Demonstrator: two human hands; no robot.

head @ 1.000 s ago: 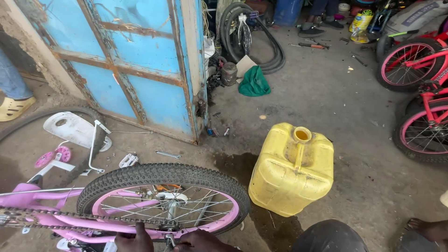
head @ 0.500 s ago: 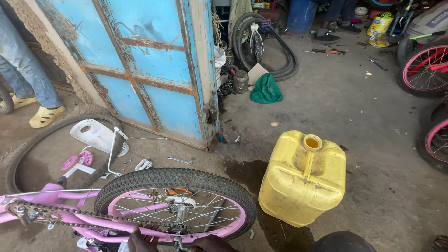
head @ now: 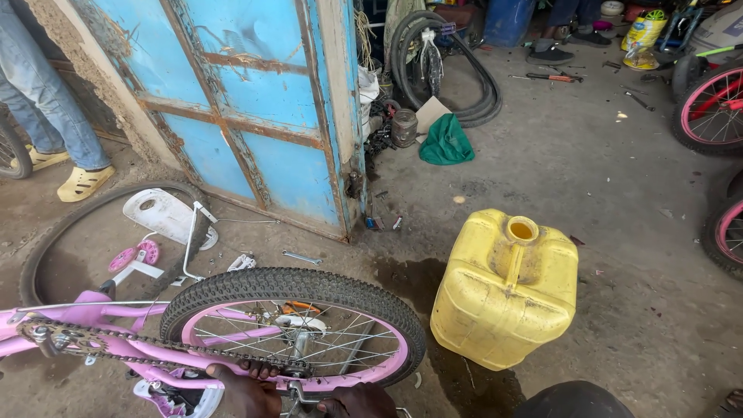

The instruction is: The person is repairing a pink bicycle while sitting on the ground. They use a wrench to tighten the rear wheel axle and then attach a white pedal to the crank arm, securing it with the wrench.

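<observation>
A small pink bicycle lies upside down at the bottom of the head view, its rear wheel with a black knobby tyre and pink rim facing me. A rusty chain runs along the pink frame to the wheel hub. My left hand rests on the frame just below the chain, fingers curled over it. My right hand sits by the axle at the frame's bottom edge, mostly cut off by the picture; whether it holds anything is hidden.
A yellow jerrycan stands right of the wheel beside a wet patch. A blue metal door rises behind. A spanner, pink training wheels, a white guard and a loose tyre lie left. A person's legs stand far left. More pink-rimmed wheels are at right.
The view has shifted so the wheel and jerrycan sit further right and the standing person's legs come into view. My hands stay at the wheel's hub.
</observation>
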